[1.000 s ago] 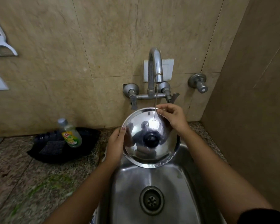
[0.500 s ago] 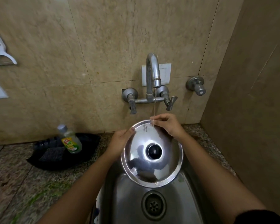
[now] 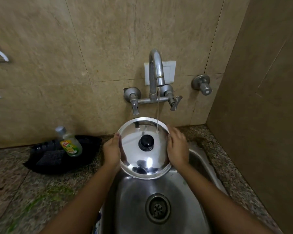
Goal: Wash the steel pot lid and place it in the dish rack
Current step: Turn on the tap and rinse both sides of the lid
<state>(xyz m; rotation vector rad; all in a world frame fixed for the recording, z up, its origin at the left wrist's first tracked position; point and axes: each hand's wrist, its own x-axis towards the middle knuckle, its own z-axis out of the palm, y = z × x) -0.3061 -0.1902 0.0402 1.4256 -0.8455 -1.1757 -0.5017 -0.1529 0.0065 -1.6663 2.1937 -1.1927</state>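
The round steel pot lid [image 3: 142, 164] with a black knob [image 3: 146, 142] faces up towards me, held over the back of the steel sink [image 3: 135, 200]. My left hand [image 3: 111, 151] grips its left rim and my right hand [image 3: 177, 149] grips its right rim. A thin stream of water [image 3: 158, 112] falls from the tap [image 3: 156, 71] onto the lid's upper right part. No dish rack is in view.
A dish soap bottle [image 3: 69, 142] lies on a black tray [image 3: 46, 166] with a dark scrub pad [image 3: 49, 157], left of the sink on the speckled counter [image 3: 24, 191]. Tiled walls close in behind and to the right. The drain [image 3: 157, 208] sits below the lid.
My right hand slid from the lid's top edge down to its right rim. The lid tilted flatter, and the water now lands right of the knob.
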